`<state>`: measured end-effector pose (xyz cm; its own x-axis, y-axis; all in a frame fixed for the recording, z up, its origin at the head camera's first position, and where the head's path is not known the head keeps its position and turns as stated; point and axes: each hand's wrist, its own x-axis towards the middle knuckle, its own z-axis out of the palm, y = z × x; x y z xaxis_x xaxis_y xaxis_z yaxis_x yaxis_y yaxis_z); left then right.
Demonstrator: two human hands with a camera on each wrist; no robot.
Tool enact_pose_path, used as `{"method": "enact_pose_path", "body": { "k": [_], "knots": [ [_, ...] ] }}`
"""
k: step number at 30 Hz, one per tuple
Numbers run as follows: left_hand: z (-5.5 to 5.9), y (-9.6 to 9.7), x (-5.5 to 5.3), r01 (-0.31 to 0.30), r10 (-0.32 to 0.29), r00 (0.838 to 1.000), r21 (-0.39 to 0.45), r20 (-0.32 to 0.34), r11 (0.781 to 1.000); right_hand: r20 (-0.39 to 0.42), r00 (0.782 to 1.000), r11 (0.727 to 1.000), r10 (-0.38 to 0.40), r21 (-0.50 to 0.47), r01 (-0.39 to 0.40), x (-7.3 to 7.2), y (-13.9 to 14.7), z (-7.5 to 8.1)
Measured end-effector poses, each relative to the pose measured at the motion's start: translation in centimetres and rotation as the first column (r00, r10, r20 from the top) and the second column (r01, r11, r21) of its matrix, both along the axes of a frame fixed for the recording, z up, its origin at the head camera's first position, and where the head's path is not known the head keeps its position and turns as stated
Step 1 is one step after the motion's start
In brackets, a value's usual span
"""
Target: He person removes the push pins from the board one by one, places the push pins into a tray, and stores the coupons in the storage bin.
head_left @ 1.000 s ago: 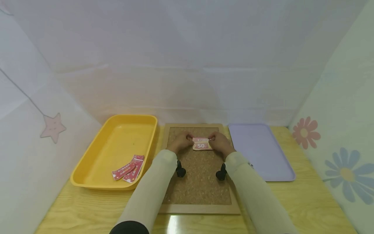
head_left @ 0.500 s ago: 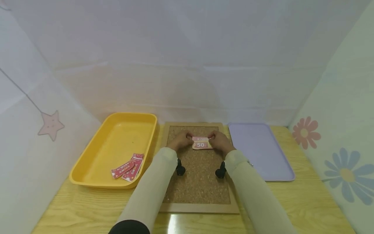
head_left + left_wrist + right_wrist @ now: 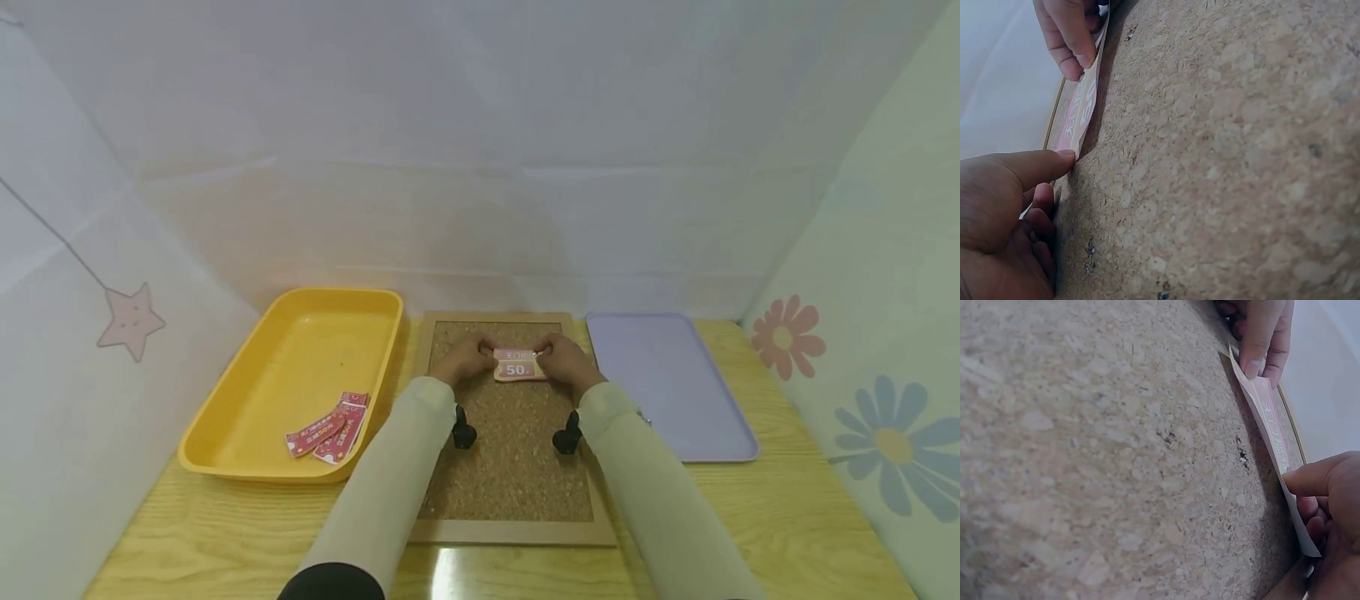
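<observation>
A pink paper coupon point(image 3: 517, 367) printed with a white 50 lies over the upper part of the framed cork board point(image 3: 517, 450). My left hand point(image 3: 468, 358) pinches its left end, thumb on top and fingers curled beneath, as the left wrist view shows. At the opposite end, my right hand point(image 3: 564, 363) grips the coupon between thumb and fingers. Seen from the right wrist, the coupon point(image 3: 1267, 419) bows a little, its near edge lifted off the cork with a shadow underneath. Several dark pits mark the cork surface point(image 3: 1222, 137).
To the left stands a yellow tray point(image 3: 300, 358) with several red coupons point(image 3: 330, 429) at its near right corner. A lilac tray point(image 3: 667, 375) lies right of the board; small shiny bits point(image 3: 643, 417) show beside the right sleeve. White printed sheets wall the table's back and sides.
Both hands keep hold of the coupon at nearly the same spot. The whole head view has shifted up very slightly.
</observation>
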<state>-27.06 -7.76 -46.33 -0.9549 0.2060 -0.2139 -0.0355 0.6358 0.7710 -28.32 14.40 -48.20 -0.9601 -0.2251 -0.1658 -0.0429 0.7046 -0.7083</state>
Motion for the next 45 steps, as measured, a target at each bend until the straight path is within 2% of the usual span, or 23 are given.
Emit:
{"method": "enact_pose_path", "body": {
  "k": [12,19,22,26,31,36,39,45],
  "knots": [
    [-0.4,0.1,0.0,0.005,-0.005,1.000,-0.035,0.012,0.999,0.012,1.000,0.999,0.004,-0.032,-0.004,0.7,-0.1,0.6],
    [-0.4,0.0,0.0,0.011,-0.011,1.000,-0.030,0.009,1.000,0.032,0.999,0.996,-0.011,-0.086,0.013,1.1,-0.2,0.5],
    [-0.3,0.0,0.0,0.016,-0.016,1.000,-0.031,0.009,0.999,0.005,1.000,0.997,-0.028,-0.068,0.028,1.2,-0.5,0.3],
    [-0.2,-0.1,0.2,0.030,-0.029,1.000,-0.031,0.009,0.999,-0.058,0.996,0.998,-0.069,-0.004,0.069,1.3,-0.8,-0.1],
    [-0.3,-0.7,0.2,0.060,-0.060,0.998,-0.026,-0.001,0.998,-0.096,0.989,0.991,-0.112,0.063,0.119,1.4,-1.4,-0.3],
    [-0.3,-1.2,0.0,0.080,-0.080,0.997,0.010,-0.007,0.997,-0.113,0.981,0.982,-0.160,0.080,0.169,1.3,-1.9,-0.6],
    [-0.2,-1.3,0.1,0.072,-0.072,0.997,0.023,0.003,0.997,-0.131,0.976,0.979,-0.176,0.084,0.187,1.1,-2.1,-0.9],
    [-0.3,-1.1,0.3,0.049,-0.049,0.999,-0.043,0.000,0.998,-0.200,0.963,0.975,-0.178,0.097,0.200,1.0,-2.3,-1.9]
  ]
}}
